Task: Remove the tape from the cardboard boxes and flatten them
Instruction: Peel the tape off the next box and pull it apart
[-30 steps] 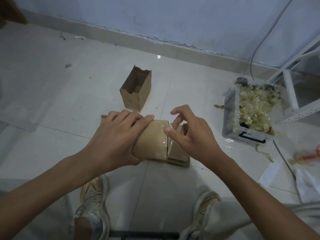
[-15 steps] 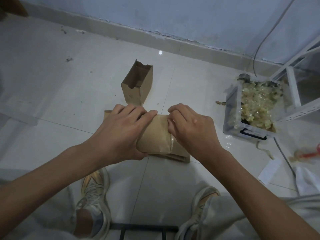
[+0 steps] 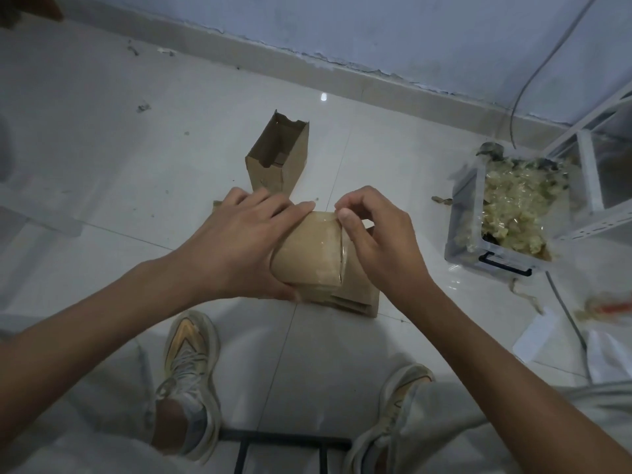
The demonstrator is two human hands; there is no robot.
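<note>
We grip taped box (image 3: pixel 309 258) in left hand (image 3: pixel 239 241), above flattened cardboard (image 3: pixel 359 292) on floor. Right hand (image 3: pixel 372 234) pinches tape edge (image 3: pixel 337 218). Box light, bendable; tape slick, thin, likely tears; peel from lifted corner.

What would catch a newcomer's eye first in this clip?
At centre, the left hand grips a taped box while the right hand pinches the tape at its far edge. Behind stands an open box; at right, a clear bin holds crumpled tape.

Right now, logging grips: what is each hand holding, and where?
Left hand grips the taped box's left end; right hand pinches the tape at its top edge.
</note>
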